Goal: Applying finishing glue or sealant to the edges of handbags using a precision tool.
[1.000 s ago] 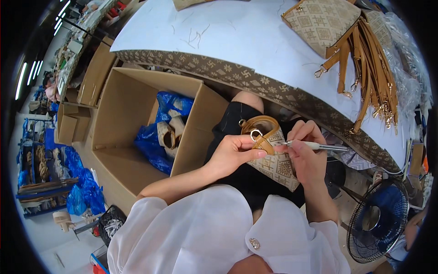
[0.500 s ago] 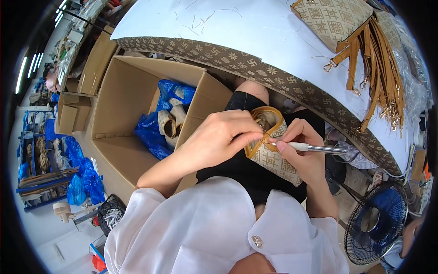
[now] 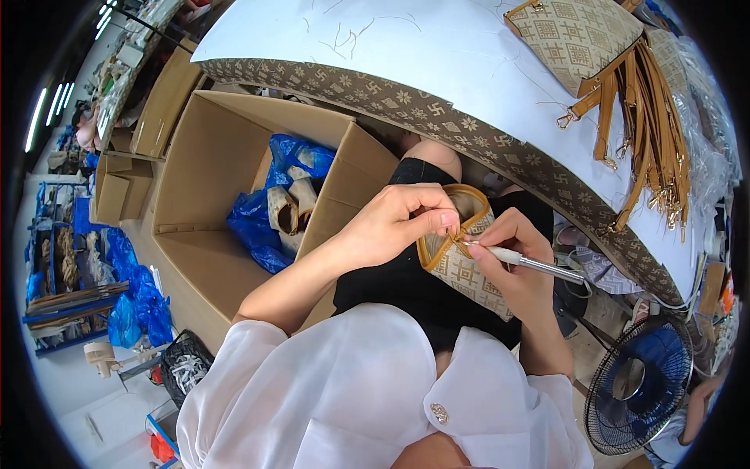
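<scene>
Two bare hands are seen at a small pouch [image 3: 466,271], beige with a geometric pattern and tan trim, which is held open over a lap clothed in black [image 3: 379,291]. By the left hand [image 3: 402,223], the trim at the pouch's mouth is pinched, the grip narrow between thumb and fingers. By the right hand [image 3: 512,250], a slim pen-like tool [image 3: 547,268] with a white barrel and a silver end is held, the grip closed around it. Its tip is directed at the trim; whether contact is made cannot be told.

On the body side of the pouch, a white blouse [image 3: 336,375] is worn. To the pouch's left, an open cardboard box [image 3: 207,156] is placed, in which blue plastic [image 3: 254,227] and patterned pieces [image 3: 283,209] are contained. Right of the pouch and toward the body, a black fan [image 3: 641,383] is positioned. Beyond the pouch, loose threads [image 3: 344,37] are scattered on a white surface [image 3: 437,70]; farther right on it, a patterned bag [image 3: 578,43] and bundled tan straps [image 3: 648,137] are laid. Far left of the pouch, blue bags [image 3: 148,309] are seen beside shelving [image 3: 70,301].
</scene>
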